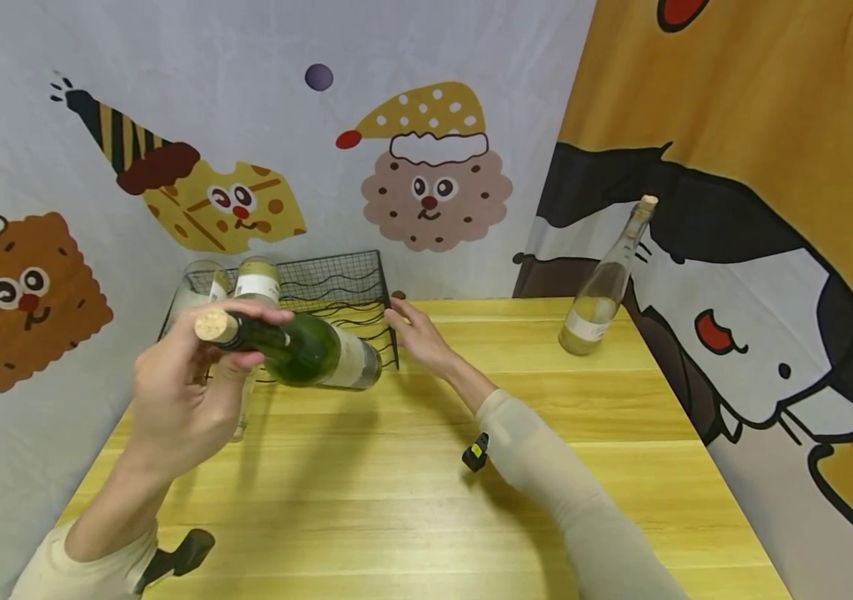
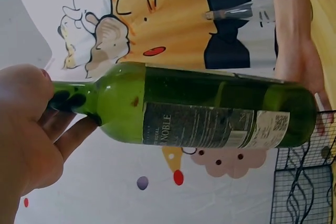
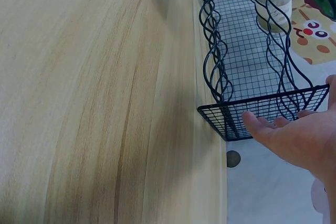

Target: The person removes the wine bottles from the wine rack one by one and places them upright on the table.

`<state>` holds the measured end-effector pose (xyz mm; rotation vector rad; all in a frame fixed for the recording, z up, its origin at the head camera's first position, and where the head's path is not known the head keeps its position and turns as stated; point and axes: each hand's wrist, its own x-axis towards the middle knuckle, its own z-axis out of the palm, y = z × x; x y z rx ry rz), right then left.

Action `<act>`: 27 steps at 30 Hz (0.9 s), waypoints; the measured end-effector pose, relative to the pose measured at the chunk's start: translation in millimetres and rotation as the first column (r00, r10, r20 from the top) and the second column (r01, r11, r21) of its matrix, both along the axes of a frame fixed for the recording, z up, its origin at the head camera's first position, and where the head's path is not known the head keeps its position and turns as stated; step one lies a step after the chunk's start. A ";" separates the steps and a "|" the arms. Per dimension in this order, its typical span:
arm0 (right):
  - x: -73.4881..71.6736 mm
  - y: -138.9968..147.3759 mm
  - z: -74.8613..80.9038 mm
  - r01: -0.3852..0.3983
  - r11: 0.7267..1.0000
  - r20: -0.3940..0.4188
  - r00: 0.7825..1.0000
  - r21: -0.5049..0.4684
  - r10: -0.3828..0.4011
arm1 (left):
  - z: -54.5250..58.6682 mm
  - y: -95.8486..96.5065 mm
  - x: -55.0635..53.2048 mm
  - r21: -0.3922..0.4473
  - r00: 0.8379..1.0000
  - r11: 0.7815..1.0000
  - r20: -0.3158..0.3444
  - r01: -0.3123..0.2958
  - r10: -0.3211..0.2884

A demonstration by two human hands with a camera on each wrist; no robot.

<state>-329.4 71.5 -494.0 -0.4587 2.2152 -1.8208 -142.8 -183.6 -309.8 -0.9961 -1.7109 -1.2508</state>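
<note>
My left hand [image 1: 189, 392] grips a green wine bottle [image 1: 313, 350] by its neck, the cork toward me and the base tilted away. In the left wrist view the bottle [image 2: 210, 111] shows its dark label, and the fingers wrap the neck. Beneath it stands a black wire wine rack [image 1: 336, 279], partly hidden by the bottle and hand. Two pale glass bottles [image 1: 257, 285] lie in its left part. My right hand [image 1: 422, 333] rests with extended fingers against the rack's right end panel [image 3: 262, 109], its thumb at the panel's edge.
A corked clear bottle [image 1: 593, 312] with a white label stands upright at the table's back right. The wooden table [image 1: 396, 500] meets cartoon-printed cloth [image 1: 434, 50] behind and to the sides.
</note>
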 end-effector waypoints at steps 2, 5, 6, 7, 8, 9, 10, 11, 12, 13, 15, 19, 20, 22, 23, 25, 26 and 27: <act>0.3 0.6 -0.5 -0.003 1.000 0.001 1.000 0.001 0.003 | -4.7 -1.2 -0.1 -0.024 0.999 0.999 0.045 0.031 -0.030; 1.1 1.4 -1.1 -0.007 1.000 0.001 1.000 -0.001 0.007 | -10.1 -1.0 -0.1 -0.065 0.994 0.996 0.094 0.056 -0.050; 1.1 1.6 -1.4 -0.008 1.000 0.002 1.000 -0.002 0.008 | -11.7 -0.7 0.1 -0.082 0.993 0.995 0.110 0.056 -0.046; 1.3 1.9 -1.5 -0.009 1.000 0.003 1.000 -0.003 0.009 | -13.0 -0.5 0.5 -0.102 0.992 0.994 0.122 0.050 -0.037; 1.4 2.0 -1.6 -0.009 1.000 0.003 1.000 -0.006 0.009 | -14.2 -0.3 0.8 -0.120 0.990 0.992 0.138 0.049 -0.033; 1.2 2.0 -1.8 -0.009 1.000 0.003 1.000 -0.009 0.009 | -15.5 -0.1 0.9 -0.140 0.989 0.989 0.146 0.047 -0.026; 1.0 2.0 -2.1 -0.009 1.000 0.002 1.000 -0.010 0.009 | -16.8 0.5 1.0 -0.158 0.988 0.987 0.155 0.042 -0.018; 1.0 2.1 -2.2 -0.009 1.000 0.002 1.000 -0.011 0.009 | -18.2 1.3 0.9 -0.170 0.987 0.984 0.163 0.044 -0.016; 0.8 2.2 -2.5 -0.009 1.000 0.002 1.000 -0.009 0.009 | -19.7 2.3 0.5 -0.181 0.986 0.982 0.167 0.049 -0.018; 0.7 2.3 -2.7 -0.011 1.000 0.000 1.000 -0.009 0.011 | -21.4 3.2 -0.1 -0.191 0.985 0.980 0.174 0.055 -0.022; 0.2 2.4 -3.1 -0.016 1.000 -0.001 1.000 -0.005 0.016 | -24.6 5.4 -1.3 -0.210 0.981 0.976 0.192 0.064 -0.023; -0.3 2.8 -3.0 -0.022 1.000 0.008 1.000 0.002 0.022 | -29.5 8.7 -2.8 -0.244 0.969 0.967 0.248 0.071 -0.009; -0.5 2.7 -2.8 -0.022 1.000 0.009 1.000 0.003 0.022 | -30.5 9.5 -3.2 -0.252 0.965 0.965 0.263 0.072 -0.003; -1.1 2.5 -2.5 -0.021 1.000 0.011 1.000 0.005 0.021 | -32.5 10.6 -4.0 -0.266 0.955 0.961 0.295 0.081 0.002; -1.5 2.3 -2.4 -0.021 1.000 0.010 1.000 0.004 0.021 | -33.7 11.2 -4.6 -0.272 0.951 0.958 0.309 0.087 0.002; -2.3 1.9 -2.3 -0.020 1.000 0.005 1.000 0.004 0.020 | -36.4 12.3 -5.9 -0.278 0.943 0.955 0.332 0.103 -0.005; -2.4 1.8 -2.2 -0.020 1.000 0.004 1.000 0.004 0.020 | -38.0 12.6 -6.8 -0.280 0.941 0.953 0.338 0.111 -0.011; -2.7 1.6 -2.3 -0.019 1.000 0.003 1.000 0.004 0.019 | -39.7 12.9 -7.3 -0.283 0.938 0.952 0.345 0.119 -0.015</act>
